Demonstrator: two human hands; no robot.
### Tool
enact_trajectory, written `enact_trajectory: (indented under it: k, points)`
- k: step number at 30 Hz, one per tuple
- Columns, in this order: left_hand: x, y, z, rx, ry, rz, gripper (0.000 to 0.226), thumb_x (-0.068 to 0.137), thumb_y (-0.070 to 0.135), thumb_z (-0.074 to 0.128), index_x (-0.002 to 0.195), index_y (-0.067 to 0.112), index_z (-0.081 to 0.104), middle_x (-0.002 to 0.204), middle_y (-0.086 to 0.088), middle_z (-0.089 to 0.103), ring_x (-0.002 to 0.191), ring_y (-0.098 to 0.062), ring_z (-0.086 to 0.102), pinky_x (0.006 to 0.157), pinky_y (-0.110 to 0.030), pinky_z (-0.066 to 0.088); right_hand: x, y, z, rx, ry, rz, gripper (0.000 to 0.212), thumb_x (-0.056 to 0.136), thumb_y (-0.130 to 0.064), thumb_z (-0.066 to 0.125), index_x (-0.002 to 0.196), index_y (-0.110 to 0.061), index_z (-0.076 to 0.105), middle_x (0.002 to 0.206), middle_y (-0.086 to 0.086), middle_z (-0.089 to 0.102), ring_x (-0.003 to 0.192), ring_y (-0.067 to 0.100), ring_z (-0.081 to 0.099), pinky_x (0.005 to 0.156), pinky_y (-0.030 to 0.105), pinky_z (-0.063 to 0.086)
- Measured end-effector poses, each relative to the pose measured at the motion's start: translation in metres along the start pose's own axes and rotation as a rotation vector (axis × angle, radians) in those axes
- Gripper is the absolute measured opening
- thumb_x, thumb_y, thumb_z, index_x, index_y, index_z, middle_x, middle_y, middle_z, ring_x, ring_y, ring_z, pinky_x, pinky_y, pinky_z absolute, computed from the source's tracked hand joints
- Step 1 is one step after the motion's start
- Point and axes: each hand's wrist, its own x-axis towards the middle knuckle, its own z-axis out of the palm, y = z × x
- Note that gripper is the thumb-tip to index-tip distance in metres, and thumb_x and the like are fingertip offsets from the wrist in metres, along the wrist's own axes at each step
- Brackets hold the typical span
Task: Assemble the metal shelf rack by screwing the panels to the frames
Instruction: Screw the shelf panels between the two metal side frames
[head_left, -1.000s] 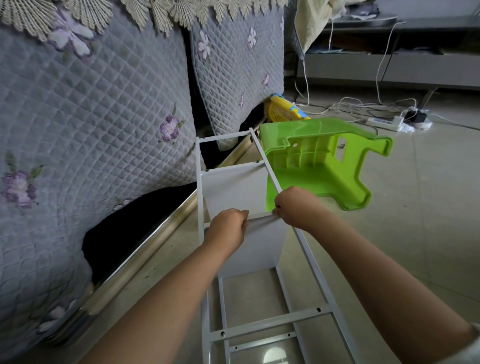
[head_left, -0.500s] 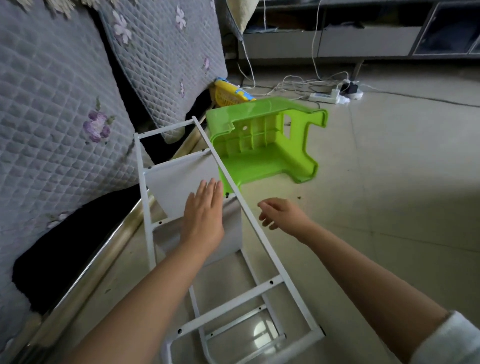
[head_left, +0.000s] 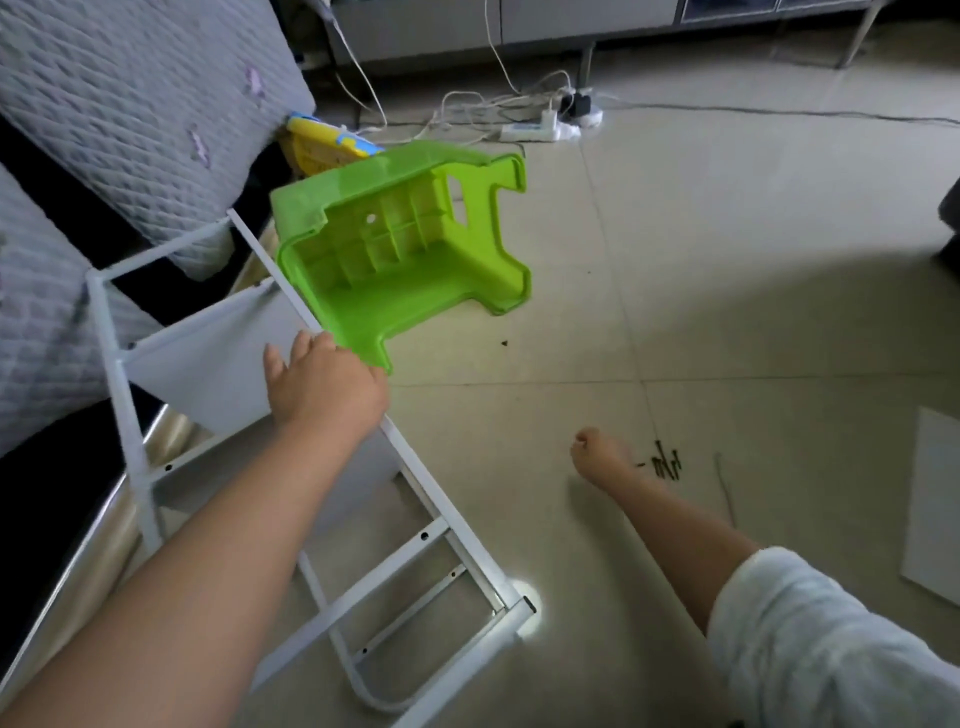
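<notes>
The white metal rack frame lies on its side on the tiled floor against the sofa. A white panel sits between its two rails. My left hand rests on the panel's edge and the right rail, fingers fairly straight. My right hand is down at the floor to the right of the frame, its fingers curled under and hidden. It touches a small heap of dark screws. Whether it holds a screw cannot be seen.
A green plastic stool lies tipped over just beyond the frame. A thin metal rod and a loose white panel lie on the floor at right. Quilted sofa cushions are on the left. A power strip with cables lies at the back.
My right hand has left the frame rail and dropped right to the screws on the floor. My left hand went from gripping the panel edge to lying flat on it. The view swung right.
</notes>
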Motion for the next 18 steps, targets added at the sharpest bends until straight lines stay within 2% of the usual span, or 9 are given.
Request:
enact_trajectory:
  k: [2,4,6,8,11,14,18]
  points:
    - [0.003,0.018,-0.002,0.037,-0.082,-0.043,0.049,0.094,0.03,0.036,0.132,0.001,0.047,0.142,-0.017,0.036,0.134,-0.027,0.028,0.113,-0.038,0.019,0.002,0.042,0.004,-0.066,0.067,0.106,0.044,0.094,-0.022,0.042,0.135,-0.005,0.041,0.14,0.018,0.04,0.128,0.033,0.039,0.101,0.035,0.037]
    - [0.005,0.029,0.002,0.003,-0.139,-0.103,0.055,0.092,0.025,0.042,0.138,-0.004,0.035,0.146,-0.021,0.026,0.135,-0.03,0.026,0.111,-0.035,0.02,0.003,0.074,0.006,-0.126,0.136,0.189,0.05,0.092,-0.029,0.044,0.138,-0.009,0.036,0.147,0.015,0.028,0.135,0.032,0.026,0.106,0.038,0.03]
    - [0.008,0.032,0.007,-0.012,-0.162,-0.159,0.067,0.09,0.023,0.045,0.143,-0.007,0.018,0.152,-0.022,0.009,0.141,-0.03,0.014,0.114,-0.036,0.012,0.005,0.097,0.006,-0.207,0.208,0.243,0.059,0.09,-0.038,0.046,0.142,-0.016,0.03,0.154,0.011,0.013,0.142,0.03,0.01,0.112,0.042,0.02]
    - [0.009,0.033,0.01,0.027,-0.179,-0.186,0.072,0.09,0.022,0.045,0.146,-0.006,0.009,0.155,-0.02,-0.002,0.144,-0.028,0.002,0.116,-0.038,0.003,0.006,0.116,0.0,-0.204,0.263,0.305,0.063,0.086,-0.045,0.049,0.141,-0.023,0.029,0.155,0.01,0.006,0.142,0.032,0.004,0.113,0.046,0.016]
    - [0.011,0.034,0.01,0.082,-0.213,-0.207,0.071,0.09,0.02,0.042,0.146,-0.006,0.006,0.155,-0.019,-0.006,0.145,-0.027,-0.002,0.116,-0.04,0.0,0.011,0.141,-0.014,-0.134,0.182,0.373,0.068,0.085,-0.052,0.05,0.143,-0.028,0.023,0.155,0.012,-0.005,0.141,0.038,-0.001,0.111,0.052,0.015]
    - [0.011,0.038,0.007,0.109,-0.237,-0.194,0.07,0.093,0.02,0.04,0.145,-0.009,0.004,0.155,-0.021,-0.006,0.145,-0.03,-0.001,0.116,-0.04,0.002,0.016,0.14,-0.014,-0.081,0.052,0.318,0.067,0.088,-0.052,0.046,0.145,-0.029,0.02,0.155,0.01,-0.009,0.142,0.036,-0.004,0.112,0.052,0.012]
    - [0.008,0.038,0.006,0.119,-0.249,-0.185,0.071,0.093,0.022,0.042,0.144,-0.011,0.006,0.154,-0.023,-0.006,0.144,-0.031,0.0,0.116,-0.039,0.004,0.02,0.119,0.0,-0.041,0.047,0.346,0.071,0.091,-0.047,0.044,0.148,-0.025,0.009,0.155,0.008,-0.014,0.143,0.031,-0.01,0.114,0.049,0.007]
